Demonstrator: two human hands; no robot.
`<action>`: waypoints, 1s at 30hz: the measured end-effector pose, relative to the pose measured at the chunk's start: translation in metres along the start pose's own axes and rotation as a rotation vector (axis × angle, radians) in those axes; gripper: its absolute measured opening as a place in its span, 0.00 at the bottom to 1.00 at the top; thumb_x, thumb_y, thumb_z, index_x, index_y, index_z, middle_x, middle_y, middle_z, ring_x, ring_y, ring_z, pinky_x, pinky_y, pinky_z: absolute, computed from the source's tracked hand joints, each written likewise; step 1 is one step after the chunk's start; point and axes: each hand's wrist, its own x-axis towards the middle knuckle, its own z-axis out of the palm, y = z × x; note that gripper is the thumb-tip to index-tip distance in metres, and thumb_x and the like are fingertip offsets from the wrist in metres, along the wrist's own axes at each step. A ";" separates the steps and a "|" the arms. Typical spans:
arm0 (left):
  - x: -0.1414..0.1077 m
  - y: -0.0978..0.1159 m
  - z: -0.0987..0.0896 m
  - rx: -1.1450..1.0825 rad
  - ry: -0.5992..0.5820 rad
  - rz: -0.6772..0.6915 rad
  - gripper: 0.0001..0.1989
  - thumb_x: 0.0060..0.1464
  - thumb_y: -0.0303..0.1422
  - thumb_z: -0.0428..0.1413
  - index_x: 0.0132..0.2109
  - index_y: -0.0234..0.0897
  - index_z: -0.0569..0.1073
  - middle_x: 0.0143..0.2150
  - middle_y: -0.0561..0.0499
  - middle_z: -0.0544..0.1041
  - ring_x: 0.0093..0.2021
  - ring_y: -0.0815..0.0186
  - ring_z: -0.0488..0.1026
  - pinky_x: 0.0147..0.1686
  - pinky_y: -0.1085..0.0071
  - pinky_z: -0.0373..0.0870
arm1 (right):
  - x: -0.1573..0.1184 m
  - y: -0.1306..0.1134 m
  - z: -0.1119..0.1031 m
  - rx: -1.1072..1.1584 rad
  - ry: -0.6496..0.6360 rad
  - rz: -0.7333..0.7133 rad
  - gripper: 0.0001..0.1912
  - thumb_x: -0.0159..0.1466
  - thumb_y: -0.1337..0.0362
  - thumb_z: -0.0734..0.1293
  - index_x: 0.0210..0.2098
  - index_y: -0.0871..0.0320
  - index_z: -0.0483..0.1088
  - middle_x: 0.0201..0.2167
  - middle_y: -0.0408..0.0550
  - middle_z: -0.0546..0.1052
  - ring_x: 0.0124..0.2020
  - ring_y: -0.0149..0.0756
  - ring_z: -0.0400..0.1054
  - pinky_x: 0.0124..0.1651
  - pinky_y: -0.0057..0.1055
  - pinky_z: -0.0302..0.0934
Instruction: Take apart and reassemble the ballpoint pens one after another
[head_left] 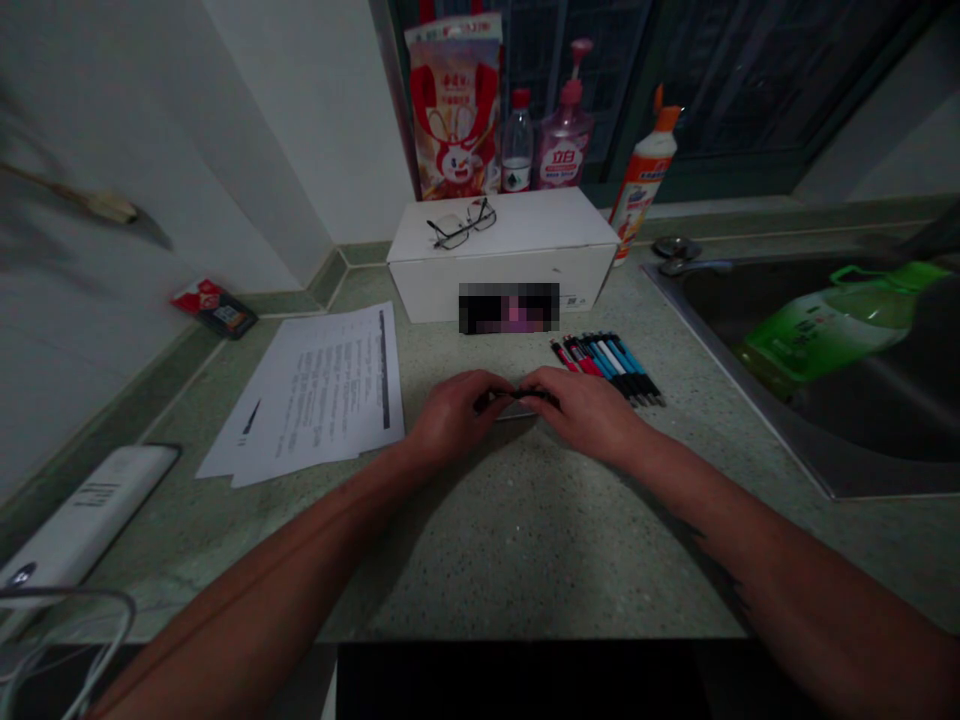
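Note:
My left hand [461, 412] and my right hand [574, 402] meet over the middle of the counter, fingers closed. Between their fingertips they pinch a thin black stick-like thing [519, 394]; its kind is hard to make out, as the fingers cover most of it. Just under the hands shows a small flat thing with a pale edge [517, 414], mostly hidden. Close beyond my right hand lies a row of several click pens [611, 365], red, white and blue with black grips. To the left of my left hand are printed paper sheets [322, 390].
Behind the hands stands a white box [502, 245] with eyeglasses [463, 225] on top. A sink [810, 440] holding a green jug [832, 325] is at right. Along the window are bottles [566, 140] and a red bag [457, 120]. A white power strip-like device [97, 510] lies left.

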 end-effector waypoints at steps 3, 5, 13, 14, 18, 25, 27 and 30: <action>0.000 0.000 0.000 -0.001 0.007 0.000 0.06 0.65 0.32 0.60 0.46 0.38 0.81 0.36 0.49 0.82 0.31 0.67 0.75 0.35 0.69 0.73 | 0.000 0.001 0.001 -0.004 0.006 -0.048 0.13 0.75 0.60 0.61 0.50 0.53 0.76 0.49 0.50 0.83 0.48 0.44 0.77 0.46 0.37 0.66; 0.000 -0.001 0.000 -0.006 0.010 0.004 0.06 0.64 0.31 0.60 0.46 0.38 0.81 0.36 0.49 0.82 0.31 0.67 0.75 0.35 0.69 0.73 | -0.001 0.001 0.001 -0.002 0.025 -0.035 0.13 0.74 0.58 0.63 0.53 0.52 0.75 0.49 0.50 0.83 0.47 0.44 0.77 0.44 0.37 0.66; 0.000 0.000 0.000 -0.015 0.004 -0.022 0.05 0.63 0.30 0.61 0.45 0.38 0.81 0.36 0.50 0.82 0.31 0.67 0.74 0.36 0.68 0.73 | 0.000 0.000 -0.001 -0.013 0.000 -0.038 0.13 0.74 0.61 0.61 0.50 0.53 0.77 0.47 0.50 0.83 0.46 0.44 0.77 0.45 0.37 0.66; 0.000 0.000 0.000 -0.023 0.003 -0.025 0.05 0.63 0.29 0.61 0.45 0.38 0.81 0.36 0.50 0.81 0.31 0.67 0.74 0.36 0.68 0.74 | 0.000 0.000 -0.001 -0.012 -0.002 -0.043 0.13 0.74 0.61 0.61 0.50 0.53 0.77 0.48 0.51 0.82 0.48 0.45 0.77 0.46 0.38 0.66; 0.000 0.000 0.000 -0.043 0.014 -0.015 0.05 0.63 0.28 0.61 0.45 0.37 0.80 0.35 0.50 0.81 0.31 0.67 0.74 0.35 0.69 0.73 | 0.000 0.001 0.001 0.011 0.018 -0.016 0.14 0.72 0.59 0.66 0.54 0.52 0.75 0.49 0.50 0.83 0.45 0.44 0.77 0.44 0.37 0.66; 0.000 0.002 -0.001 -0.032 0.020 -0.013 0.05 0.63 0.29 0.61 0.45 0.37 0.81 0.35 0.50 0.81 0.31 0.67 0.75 0.35 0.69 0.73 | 0.000 -0.001 -0.001 -0.030 -0.005 -0.041 0.13 0.75 0.61 0.61 0.51 0.53 0.76 0.49 0.51 0.82 0.48 0.44 0.77 0.45 0.37 0.66; 0.000 0.002 -0.001 -0.030 0.025 -0.005 0.05 0.63 0.29 0.61 0.45 0.37 0.81 0.35 0.50 0.81 0.31 0.67 0.75 0.35 0.69 0.74 | 0.000 -0.001 -0.001 -0.024 0.000 -0.045 0.14 0.75 0.60 0.61 0.54 0.53 0.75 0.51 0.51 0.82 0.49 0.45 0.77 0.46 0.37 0.66; 0.000 0.001 0.000 -0.018 0.023 -0.006 0.05 0.64 0.30 0.61 0.46 0.38 0.80 0.36 0.50 0.81 0.32 0.67 0.76 0.36 0.68 0.74 | 0.000 0.000 0.000 -0.001 0.025 -0.014 0.15 0.72 0.59 0.65 0.57 0.52 0.73 0.49 0.50 0.83 0.46 0.44 0.78 0.42 0.36 0.66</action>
